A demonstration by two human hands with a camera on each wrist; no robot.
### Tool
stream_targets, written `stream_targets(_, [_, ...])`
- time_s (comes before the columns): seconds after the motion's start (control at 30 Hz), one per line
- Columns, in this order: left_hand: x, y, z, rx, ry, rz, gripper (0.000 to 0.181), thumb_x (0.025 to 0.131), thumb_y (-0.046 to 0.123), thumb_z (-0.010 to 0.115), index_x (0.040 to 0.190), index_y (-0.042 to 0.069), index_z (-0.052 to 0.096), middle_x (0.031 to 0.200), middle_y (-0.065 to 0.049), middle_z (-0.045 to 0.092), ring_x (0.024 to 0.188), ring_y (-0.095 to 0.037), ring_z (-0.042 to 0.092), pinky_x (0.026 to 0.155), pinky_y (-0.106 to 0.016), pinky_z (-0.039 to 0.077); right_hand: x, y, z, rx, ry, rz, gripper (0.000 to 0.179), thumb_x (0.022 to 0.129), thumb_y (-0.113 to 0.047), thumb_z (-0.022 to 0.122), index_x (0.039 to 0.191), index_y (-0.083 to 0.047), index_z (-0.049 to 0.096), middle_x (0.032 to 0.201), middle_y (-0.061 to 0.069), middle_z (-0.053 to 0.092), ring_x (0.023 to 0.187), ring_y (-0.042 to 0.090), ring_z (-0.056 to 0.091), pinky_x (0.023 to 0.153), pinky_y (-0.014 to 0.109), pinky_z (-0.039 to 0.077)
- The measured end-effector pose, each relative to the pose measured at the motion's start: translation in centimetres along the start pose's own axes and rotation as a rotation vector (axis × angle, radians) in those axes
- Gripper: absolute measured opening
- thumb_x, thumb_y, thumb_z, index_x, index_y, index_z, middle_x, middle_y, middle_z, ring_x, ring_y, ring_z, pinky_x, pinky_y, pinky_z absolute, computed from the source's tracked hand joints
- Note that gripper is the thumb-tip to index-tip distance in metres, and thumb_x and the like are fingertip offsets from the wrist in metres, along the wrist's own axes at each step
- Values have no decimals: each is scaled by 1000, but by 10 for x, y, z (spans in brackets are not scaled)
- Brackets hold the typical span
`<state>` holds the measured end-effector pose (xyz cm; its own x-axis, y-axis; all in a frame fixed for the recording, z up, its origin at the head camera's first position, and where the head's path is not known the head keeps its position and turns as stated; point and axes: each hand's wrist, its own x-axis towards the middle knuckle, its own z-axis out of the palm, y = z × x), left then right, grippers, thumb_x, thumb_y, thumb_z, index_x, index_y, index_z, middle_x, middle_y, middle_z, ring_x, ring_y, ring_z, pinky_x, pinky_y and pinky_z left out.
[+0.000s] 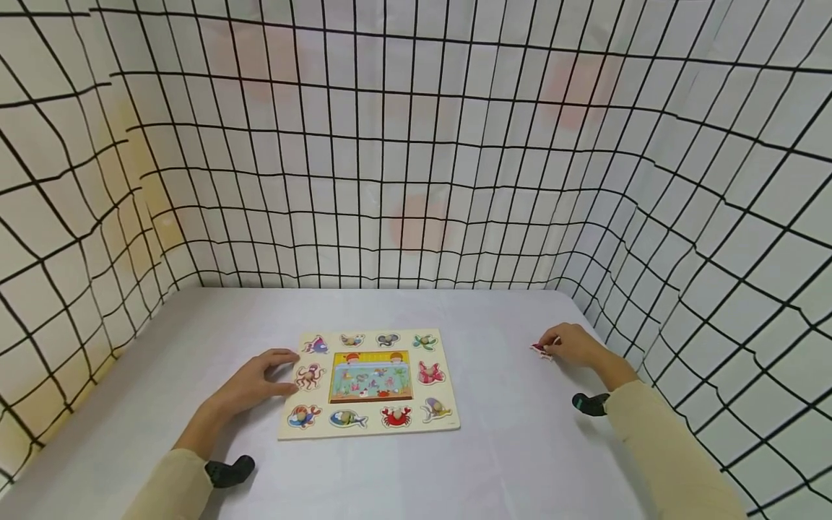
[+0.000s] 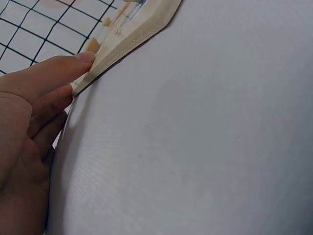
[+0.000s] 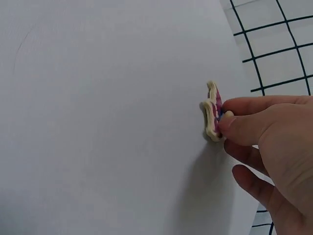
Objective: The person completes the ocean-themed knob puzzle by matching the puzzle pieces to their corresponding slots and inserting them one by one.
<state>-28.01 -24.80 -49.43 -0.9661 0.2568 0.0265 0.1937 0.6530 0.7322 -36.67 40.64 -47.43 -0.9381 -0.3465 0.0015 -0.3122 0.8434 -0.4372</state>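
A wooden peg puzzle board (image 1: 318,398) with a fish-tank picture in its centre lies on the table, left of the middle in the head view. My left hand (image 1: 250,386) is at its left edge, index finger and thumb spread apart along the side. In the left wrist view the thumb (image 2: 58,71) touches the board's edge. Far to the right, my right hand (image 1: 572,343) pinches a small wooden puzzle piece (image 3: 213,112) by its knob, between thumb and index finger. Purple and blue print shows on the piece, which is tilted on edge close over the table.
Around the board's border are sea animals, among them a crab (image 1: 396,417), a starfish (image 1: 425,341) and an octopus (image 1: 308,376). Black netting (image 1: 416,159) over white cloth closes off the back and sides of the white table (image 1: 494,448).
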Motion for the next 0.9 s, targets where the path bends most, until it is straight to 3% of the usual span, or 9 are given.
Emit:
stream_targets(0.33, [1, -1, -1, -7, 6, 3, 69, 85, 32, 86, 141, 1, 60, 151, -24, 47, 146, -50, 30, 117, -67, 23, 20, -13, 4, -84, 45, -126, 7, 98, -7, 68, 99, -4, 74, 91, -1, 69, 86, 18, 60, 79, 41, 52])
stream_targets(0.67, [1, -1, -1, -7, 12, -7, 71, 85, 32, 86, 142, 1, 59, 152, -24, 46, 146, -50, 29, 117, -67, 22, 38, -47, 9, -67, 13, -85, 7, 100, -14, 69, 100, -8, 72, 91, -3, 67, 85, 18, 57, 79, 39, 51])
stream_targets(0.9, [1, 0, 0, -12, 6, -2, 70, 85, 32, 86, 142, 0, 59, 151, -25, 46, 146, -51, 29, 117, -68, 22, 50, -69, 15, -66, -3, -133, 8, 100, -15, 70, 99, -7, 73, 88, -3, 66, 80, 16, 57, 72, 35, 51])
